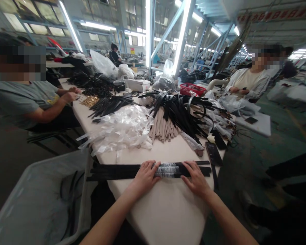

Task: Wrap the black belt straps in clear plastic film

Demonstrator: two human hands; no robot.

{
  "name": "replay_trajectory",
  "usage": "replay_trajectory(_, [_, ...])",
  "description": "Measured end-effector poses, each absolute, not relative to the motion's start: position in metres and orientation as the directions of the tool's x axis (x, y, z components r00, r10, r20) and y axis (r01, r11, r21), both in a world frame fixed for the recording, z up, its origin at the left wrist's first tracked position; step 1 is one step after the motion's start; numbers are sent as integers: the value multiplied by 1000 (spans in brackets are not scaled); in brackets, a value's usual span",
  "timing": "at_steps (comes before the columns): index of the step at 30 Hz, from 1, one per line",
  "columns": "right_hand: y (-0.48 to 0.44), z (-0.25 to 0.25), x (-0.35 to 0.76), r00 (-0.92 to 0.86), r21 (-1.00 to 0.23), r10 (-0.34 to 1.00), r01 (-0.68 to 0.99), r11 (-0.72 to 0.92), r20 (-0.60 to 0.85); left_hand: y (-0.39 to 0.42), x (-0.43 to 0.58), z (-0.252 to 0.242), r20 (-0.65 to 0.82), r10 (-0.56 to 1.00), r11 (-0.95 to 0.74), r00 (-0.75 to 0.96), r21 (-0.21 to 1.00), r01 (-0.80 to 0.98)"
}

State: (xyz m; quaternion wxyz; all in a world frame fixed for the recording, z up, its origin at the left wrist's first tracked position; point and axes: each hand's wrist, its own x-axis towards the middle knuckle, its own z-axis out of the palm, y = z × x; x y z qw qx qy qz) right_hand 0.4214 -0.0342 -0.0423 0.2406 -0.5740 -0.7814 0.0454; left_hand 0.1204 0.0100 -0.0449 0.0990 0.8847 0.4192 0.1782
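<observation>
My left hand (148, 177) and right hand (195, 179) lie flat with fingers spread, not gripping, pressing a bundle of black straps (117, 172) on the near end of the white table (168, 217), perhaps to keep them straight. Clear plastic wrap (167, 169) circles the bundle between my hands.

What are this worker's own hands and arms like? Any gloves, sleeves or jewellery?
The left hand and right hand are both bare, with no gloves. The left forearm and right forearm are bare as well, with no sleeve in view. No watch, bracelet or ring can be seen on either side.
</observation>
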Motion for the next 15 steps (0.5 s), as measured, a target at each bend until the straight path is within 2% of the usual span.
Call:
replay_trajectory(2, [-2,-30,429,-26,-410,935,894,180,354,25,129,-48,233,782,-623,579,323,712])
replay_trajectory(5, [72,-7,447,237,-454,929,887,-88,283,43,143,-44,256,796,-605,548,324,727])
replay_trajectory(10, [178,12,475,382,-377,906,878,-294,182,41,144,-29,366,740,-671,565,341,658])
replay_trajectory(15, [204,10,472,444,-296,892,866,-403,88,33,133,-27,418,760,-645,498,392,656])
